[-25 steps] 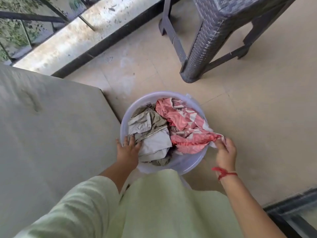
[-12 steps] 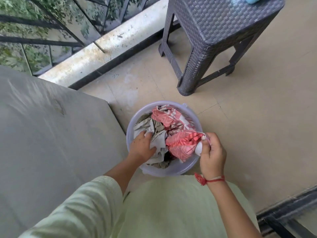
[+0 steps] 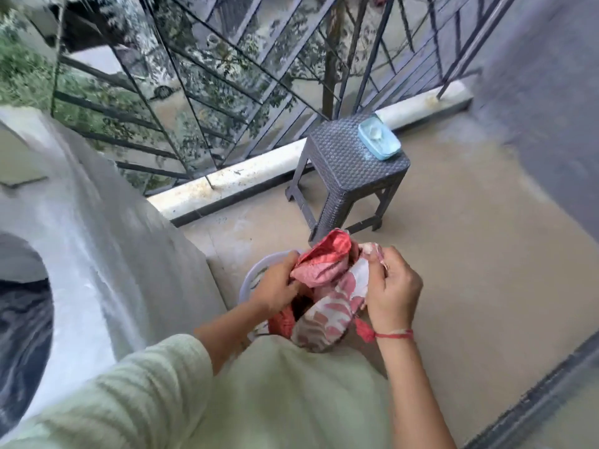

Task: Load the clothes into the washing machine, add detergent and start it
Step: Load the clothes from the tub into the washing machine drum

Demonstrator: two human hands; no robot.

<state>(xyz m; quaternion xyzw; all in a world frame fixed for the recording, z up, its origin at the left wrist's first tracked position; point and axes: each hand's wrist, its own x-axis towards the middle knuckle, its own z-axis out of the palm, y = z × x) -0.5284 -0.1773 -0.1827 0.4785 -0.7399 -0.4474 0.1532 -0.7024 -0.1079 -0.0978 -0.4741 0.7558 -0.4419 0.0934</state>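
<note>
Pinched from both sides, a red-and-white patterned cloth (image 3: 327,306) is held bunched above the basin (image 3: 258,266). The left hand (image 3: 278,286) is curled round the redder fold at the cloth's left, its fingertips lost in the fabric. The right hand (image 3: 393,293) is closed on the paler upper right edge, thumb and fingers gripping a gathered corner. A red thread (image 3: 393,334) is tied round the right wrist.

The cloth's lower end is covered by the person's pale green garment (image 3: 291,393), so it cannot be told whether it touches the basin. Of the basin, only a thin slice of lavender rim is seen beside the left hand. The rest is hidden under hands and cloth, and what else lies in it cannot be made out.

At the left, the grey washing machine (image 3: 113,254) is cut off by the frame edge and smeared by blur. Its round opening (image 3: 22,319) is seen only in part, dark inside, and the contents cannot be read.

Beyond the hands, a dark woven-pattern stool (image 3: 350,176) stands on the beige floor (image 3: 470,254), just beside the ledge under the metal railing (image 3: 227,76). A light blue container (image 3: 379,140) rests on the stool's far corner. Something pale is seen inside it, too small to identify.
</note>
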